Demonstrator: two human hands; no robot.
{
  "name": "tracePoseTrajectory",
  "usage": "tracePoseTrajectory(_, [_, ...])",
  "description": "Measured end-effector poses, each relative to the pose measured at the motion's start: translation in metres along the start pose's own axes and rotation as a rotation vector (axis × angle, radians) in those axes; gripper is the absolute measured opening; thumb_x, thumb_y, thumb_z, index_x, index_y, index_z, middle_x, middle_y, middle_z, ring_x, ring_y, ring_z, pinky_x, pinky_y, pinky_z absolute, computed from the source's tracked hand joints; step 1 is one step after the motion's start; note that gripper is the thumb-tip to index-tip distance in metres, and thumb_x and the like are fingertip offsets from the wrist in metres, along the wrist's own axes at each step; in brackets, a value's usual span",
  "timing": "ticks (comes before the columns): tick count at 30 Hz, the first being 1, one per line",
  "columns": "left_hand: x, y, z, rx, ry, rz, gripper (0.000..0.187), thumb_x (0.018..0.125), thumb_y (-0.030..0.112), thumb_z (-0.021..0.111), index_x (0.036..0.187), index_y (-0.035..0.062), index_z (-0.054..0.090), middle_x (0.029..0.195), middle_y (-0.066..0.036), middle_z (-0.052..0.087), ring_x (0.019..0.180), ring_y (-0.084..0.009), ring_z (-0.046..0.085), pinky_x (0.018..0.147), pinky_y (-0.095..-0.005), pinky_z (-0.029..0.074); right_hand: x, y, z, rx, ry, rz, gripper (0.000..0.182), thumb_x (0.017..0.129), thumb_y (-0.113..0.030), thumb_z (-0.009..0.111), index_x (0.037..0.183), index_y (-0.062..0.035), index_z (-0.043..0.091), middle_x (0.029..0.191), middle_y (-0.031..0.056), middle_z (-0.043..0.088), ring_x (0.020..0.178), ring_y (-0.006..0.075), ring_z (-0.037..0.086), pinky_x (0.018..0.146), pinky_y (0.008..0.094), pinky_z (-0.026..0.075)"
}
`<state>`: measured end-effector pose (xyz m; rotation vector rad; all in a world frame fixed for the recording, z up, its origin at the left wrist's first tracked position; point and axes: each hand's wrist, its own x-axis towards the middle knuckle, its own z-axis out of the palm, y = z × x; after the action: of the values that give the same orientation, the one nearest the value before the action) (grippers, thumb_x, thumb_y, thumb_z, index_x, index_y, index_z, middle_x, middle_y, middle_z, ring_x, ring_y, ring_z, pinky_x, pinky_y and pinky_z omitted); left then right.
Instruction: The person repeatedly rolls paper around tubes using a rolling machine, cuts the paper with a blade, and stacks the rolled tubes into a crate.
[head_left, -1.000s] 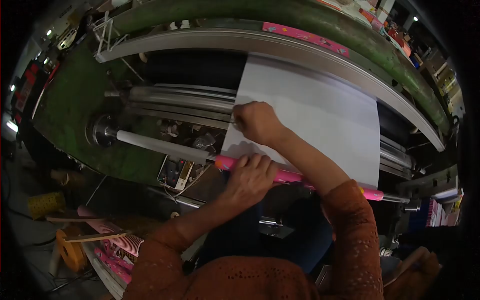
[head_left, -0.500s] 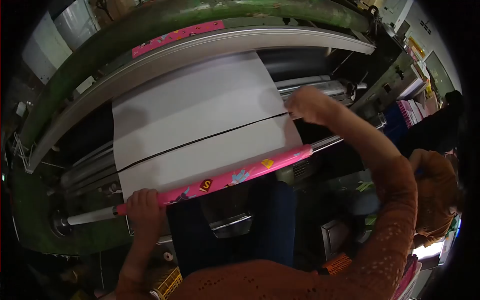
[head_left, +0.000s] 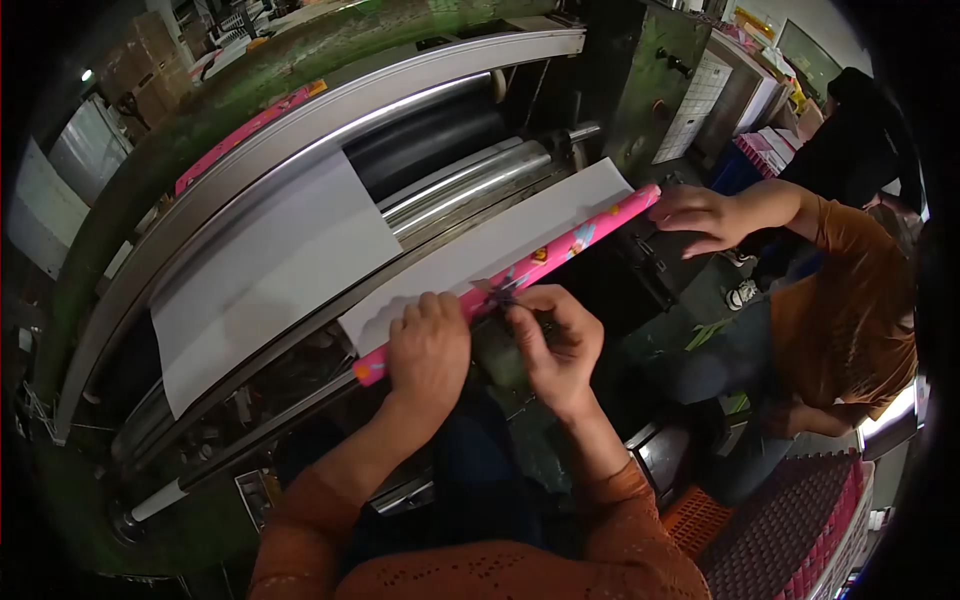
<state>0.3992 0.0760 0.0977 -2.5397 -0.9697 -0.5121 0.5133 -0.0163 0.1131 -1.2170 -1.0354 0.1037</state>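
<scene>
A pink printed roll of paper [head_left: 560,250] lies slanted in front of me, with a strip of its white underside [head_left: 490,250] unrolled behind it. My left hand [head_left: 430,345] is closed around the roll near its lower left end. My right hand [head_left: 565,350] is beside it, thumb and fingers pinched at a small dark purplish thing [head_left: 500,296] against the roll; I cannot tell what it is. A co-worker's hand [head_left: 705,215] reaches to the roll's far right end, fingers partly spread.
A white sheet [head_left: 280,270] hangs from the machine's metal bar [head_left: 380,85]. Behind the roll are metal rollers [head_left: 470,185] and a black roller [head_left: 430,140]. The co-worker [head_left: 840,300] sits at my right, near an orange plastic basket [head_left: 697,520]. Another person [head_left: 850,135] in black is farther back.
The white sheet is now parted from the roll's strip. The roll has shifted right and tilted, off the pale bar. My right hand has come from the sheet's edge to the roll; a co-worker's hand has appeared.
</scene>
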Motion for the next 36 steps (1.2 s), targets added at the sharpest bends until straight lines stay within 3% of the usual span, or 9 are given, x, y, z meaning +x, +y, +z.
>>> tracePoseTrajectory(7, [0.103,0.118,0.026,-0.225,-0.011,0.024,0.011,0.084,0.015,0.052,0.089,0.0076,0.060,0.083,-0.006,0.059,0.076,-0.0202,0.061,0.063,-0.0330,0.045,-0.010,0.000,-0.075,0.046,0.299,0.121,0.005,0.090,0.001,0.063,0.094,0.0016,0.060,0.088,0.0040,0.063,0.078,0.0092,0.057,0.075,0.0218,0.046])
tracePoseTrajectory(9, [0.113,0.138,0.023,-0.329,0.073,0.097,0.042,0.082,0.019,0.053,0.118,-0.0029,0.052,0.106,-0.017,0.059,0.104,-0.0295,0.058,0.088,-0.0413,0.045,-0.003,-0.011,-0.070,0.028,0.323,0.100,0.004,0.092,-0.003,0.062,0.093,0.0000,0.060,0.086,0.0041,0.063,0.078,0.0090,0.058,0.075,0.0211,0.045])
tracePoseTrajectory(11, [0.092,0.117,-0.011,-0.425,0.190,0.210,0.055,0.085,0.021,0.050,0.132,-0.0066,0.044,0.134,-0.025,0.045,0.131,-0.0364,0.039,0.110,-0.0474,0.028,0.007,-0.013,-0.061,0.003,0.292,0.049,0.008,0.093,-0.007,0.063,0.092,0.0006,0.059,0.083,0.0033,0.062,0.076,0.0086,0.056,0.074,0.0208,0.045])
tracePoseTrajectory(17, [-0.075,-0.014,-0.010,-0.553,0.215,0.278,0.038,0.084,0.021,0.061,0.117,0.0043,0.058,0.121,-0.012,0.056,0.119,-0.0282,0.049,0.102,-0.0451,0.038,0.074,-0.045,0.059,0.258,-0.065,0.029,0.006,0.092,-0.004,0.061,0.088,-0.0021,0.059,0.079,0.0001,0.060,0.074,0.0064,0.054,0.070,0.0203,0.043])
tracePoseTrajectory(23, [-0.205,-0.145,-0.020,-0.870,-0.067,-0.467,0.022,0.087,0.014,0.065,0.105,0.0024,0.063,0.104,-0.013,0.064,0.100,-0.0276,0.061,0.088,-0.0384,0.048,0.183,-0.076,0.242,0.112,-0.198,-0.171,0.020,0.088,-0.017,0.065,0.080,0.0014,0.064,0.070,0.0037,0.065,0.064,0.0064,0.057,0.060,0.0225,0.045])
tracePoseTrajectory(28, [-0.260,-0.204,0.021,-1.484,0.114,-1.025,0.022,0.090,0.014,0.064,0.108,0.0003,0.063,0.100,-0.008,0.068,0.088,-0.0149,0.065,0.080,-0.0282,0.050,0.190,-0.107,0.285,0.313,-0.280,0.411,0.022,0.090,-0.021,0.061,0.090,-0.0002,0.068,0.078,0.0081,0.070,0.058,0.0096,0.059,0.048,0.0256,0.037])
tracePoseTrajectory(31, [-0.264,-0.227,0.030,-1.870,0.494,-1.002,0.035,0.098,0.026,0.054,0.125,0.0034,0.051,0.120,-0.012,0.059,0.110,-0.0218,0.058,0.092,-0.0365,0.049,0.073,-0.122,0.227,0.156,-0.806,0.446,0.031,0.092,-0.029,0.055,0.098,-0.0016,0.067,0.081,0.0051,0.071,0.060,0.0075,0.061,0.048,0.0205,0.033])
tracePoseTrajectory(33, [-0.261,-0.244,0.039,-1.962,0.532,-1.063,0.038,0.098,0.031,0.055,0.126,0.0062,0.051,0.119,-0.011,0.060,0.111,-0.0229,0.058,0.095,-0.0382,0.047,-0.007,-0.104,0.195,-0.065,-1.600,0.839,0.027,0.089,-0.024,0.060,0.097,0.0007,0.067,0.088,0.0098,0.072,0.073,0.0122,0.069,0.051,0.0189,0.040])
tracePoseTrajectory(36, [-0.262,-0.260,0.055,-2.046,0.758,-1.240,0.037,0.095,0.029,0.060,0.124,0.0079,0.053,0.118,-0.007,0.060,0.110,-0.0194,0.058,0.095,-0.0350,0.048,-0.086,0.008,0.154,0.222,-0.835,1.149,0.023,0.091,-0.023,0.061,0.102,-0.0025,0.063,0.091,0.0132,0.071,0.073,0.0158,0.069,0.052,0.0250,0.048])
